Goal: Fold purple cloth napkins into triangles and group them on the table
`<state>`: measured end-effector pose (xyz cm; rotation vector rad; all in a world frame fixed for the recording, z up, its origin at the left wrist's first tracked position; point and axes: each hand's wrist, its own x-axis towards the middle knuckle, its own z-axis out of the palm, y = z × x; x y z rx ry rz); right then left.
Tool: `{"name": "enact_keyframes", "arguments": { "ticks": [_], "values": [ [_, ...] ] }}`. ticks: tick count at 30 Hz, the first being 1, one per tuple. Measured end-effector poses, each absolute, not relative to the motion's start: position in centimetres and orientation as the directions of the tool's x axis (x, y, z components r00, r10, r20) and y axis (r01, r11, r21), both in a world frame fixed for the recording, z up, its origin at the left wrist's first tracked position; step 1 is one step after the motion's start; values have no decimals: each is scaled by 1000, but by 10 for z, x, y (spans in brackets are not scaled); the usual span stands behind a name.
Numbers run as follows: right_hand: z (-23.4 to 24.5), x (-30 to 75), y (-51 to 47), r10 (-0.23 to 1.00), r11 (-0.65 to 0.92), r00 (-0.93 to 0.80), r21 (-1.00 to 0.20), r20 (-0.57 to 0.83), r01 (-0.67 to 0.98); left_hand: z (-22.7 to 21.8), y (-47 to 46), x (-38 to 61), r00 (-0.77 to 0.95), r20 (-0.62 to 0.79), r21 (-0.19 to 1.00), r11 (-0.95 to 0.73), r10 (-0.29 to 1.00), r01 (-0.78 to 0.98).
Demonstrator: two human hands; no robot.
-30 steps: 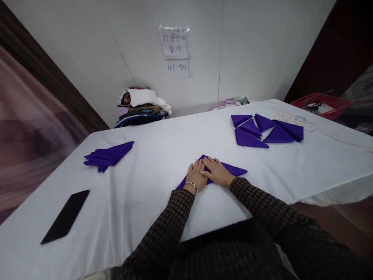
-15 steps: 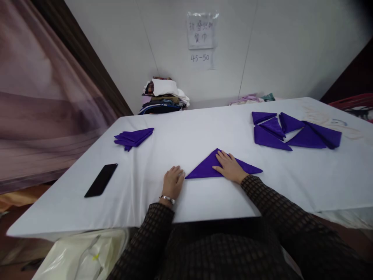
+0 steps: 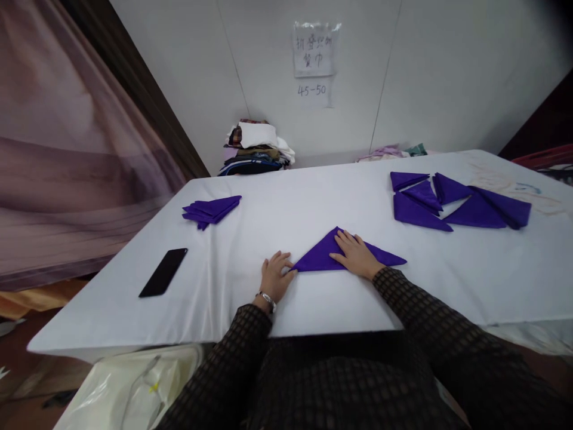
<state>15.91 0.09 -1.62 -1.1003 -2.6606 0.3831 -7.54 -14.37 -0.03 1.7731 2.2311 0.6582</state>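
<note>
A purple napkin (image 3: 319, 258), folded into a triangle, lies on the white-covered table in front of me. My left hand (image 3: 275, 278), with a bracelet at the wrist, has its thumb and forefinger pinched on the napkin's left corner. Flat on the middle of the cloth rests my right hand (image 3: 357, 254), fingers stretched toward the top point and hiding part of the upper edge. The right corner of the triangle sticks out beyond that hand.
Several folded purple napkins (image 3: 421, 214) lie at the right. Another folded purple bundle (image 3: 212, 210) is at the back left, with a black phone (image 3: 163, 272) nearer me. Stacked clothes (image 3: 255, 149) stand behind the table (image 3: 242, 310). A paper sign (image 3: 316, 51) hangs on the wall.
My left hand has moved slightly right and taken the napkin's left corner between thumb and forefinger. My right hand stays flat on the cloth. The whole view has shifted a little.
</note>
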Motion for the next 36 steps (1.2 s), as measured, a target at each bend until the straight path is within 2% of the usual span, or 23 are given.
{"name": "enact_keyframes", "arguments": {
  "ticks": [2,8,13,23,28,31,34,36],
  "values": [
    [-15,159,0,715,683,-689,-327,116,654,0,-143,-77,-234,115,477,153,965,865],
    [-13,159,-1,714,686,-690,-305,114,660,-2,-142,-83,-135,75,397,95,988,913],
    [-12,159,-1,711,688,-695,-307,104,658,-1,-142,-88,-116,69,438,75,991,896],
    [-11,158,-1,710,691,-698,-281,91,666,1,-142,-93,-110,74,432,68,991,899],
    [-11,157,-2,710,692,-698,-270,93,669,15,-130,-86,-192,209,454,79,959,888],
    [-11,157,-2,710,694,-697,-265,99,669,28,-112,-58,-35,250,425,-78,968,902],
    [-11,157,-2,707,698,-700,-261,102,667,33,-86,-22,167,183,365,-225,969,903],
    [-12,157,-2,700,704,-706,-262,104,660,30,-67,-3,230,111,312,-254,967,915]
  ]
}}
